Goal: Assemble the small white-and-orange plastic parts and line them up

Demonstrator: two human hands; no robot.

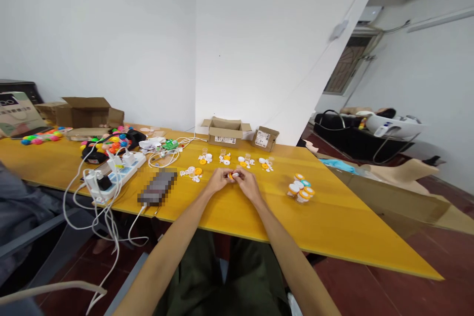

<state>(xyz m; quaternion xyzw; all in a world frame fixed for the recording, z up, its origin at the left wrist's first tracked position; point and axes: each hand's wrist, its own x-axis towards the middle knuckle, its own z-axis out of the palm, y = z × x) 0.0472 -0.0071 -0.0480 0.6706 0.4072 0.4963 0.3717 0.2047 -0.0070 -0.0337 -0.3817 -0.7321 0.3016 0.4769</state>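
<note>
My left hand and my right hand meet over the middle of the yellow table. Between their fingertips they hold a small orange and white part; its exact shape is too small to tell. Beyond the hands lie several groups of orange and white pieces with clear cups, among them an orange ring and a white disc. Left of my left hand is another group with an orange ring. To the right stands a cluster of small jars with orange, white and teal lids.
An open cardboard box and a smaller box stand at the back edge. On the left are a blurred dark device, a white power strip with tangled cables, colourful balls and another open box.
</note>
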